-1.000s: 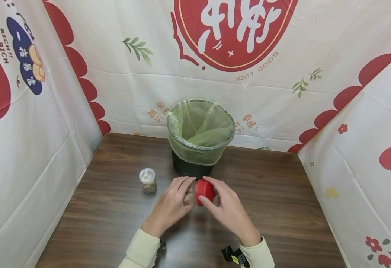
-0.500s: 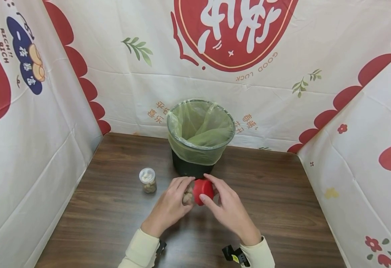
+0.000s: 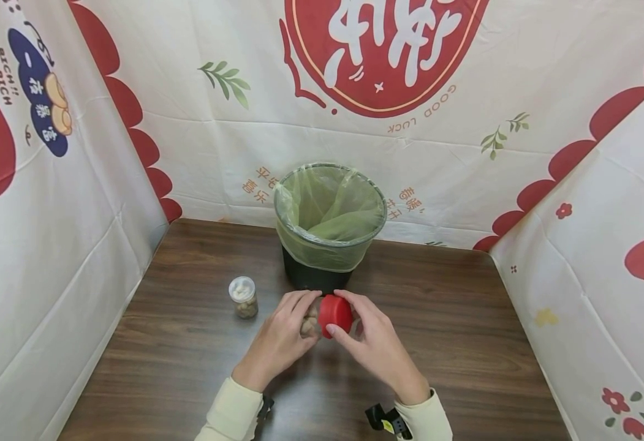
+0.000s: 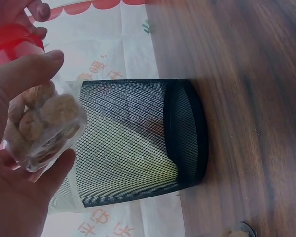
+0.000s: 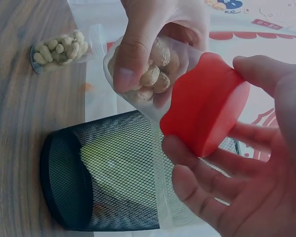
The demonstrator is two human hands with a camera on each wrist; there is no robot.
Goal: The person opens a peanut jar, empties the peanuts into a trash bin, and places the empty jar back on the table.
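the left hand (image 3: pixel 280 340) is curled round a clear jar (image 5: pixel 187 55) of nuts (image 4: pixel 59 111), thumb against one side, while the right hand (image 3: pixel 379 343) grasps the red lid (image 3: pixel 335 315) between thumb and fingertips. the jar tilts in the air just this side of the bin (image 3: pixel 316 274), its lid end toward the right hand. to work the lid well, i'd grip the jar firmly without squeezing (the thin-looking wall may give), and turn in line with the neck so nothing binds. whether the lid is loose, i can't tell. a mouth tipped upward should spill least, and the other jar (image 3: pixel 246 306) on the table (image 3: pixel 437 337) stands safely apart.
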